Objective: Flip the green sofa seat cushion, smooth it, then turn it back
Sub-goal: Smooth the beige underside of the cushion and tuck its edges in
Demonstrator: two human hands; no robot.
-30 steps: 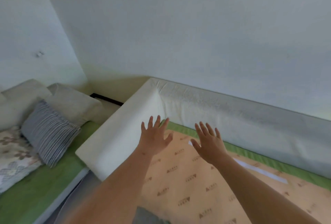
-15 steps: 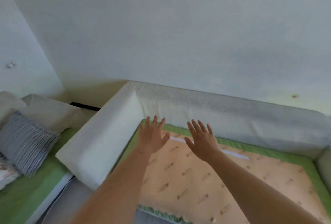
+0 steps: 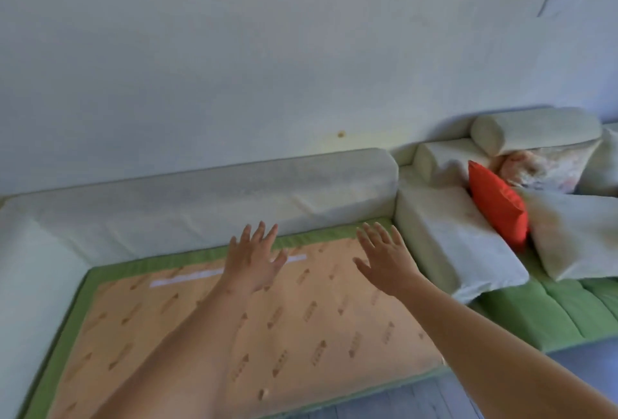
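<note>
Green cushion point(image 3: 187, 259) (underside up), hands point(image 3: 384, 259) flat

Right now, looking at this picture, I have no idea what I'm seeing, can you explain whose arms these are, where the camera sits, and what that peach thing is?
There is no machine here. A person wears a wide-angle camera on the head, so you look forward and down along their own bare arms. The left hand and right hand are both open with fingers spread, holding nothing, reaching over the seat cushion. It lies with its peach printed underside up, framed by a green border, so it seems to be flipped over. Behind it runs a pale backrest. To the right a pale armrest block separates it from another green seat with a red pillow and pale cushions.
</note>
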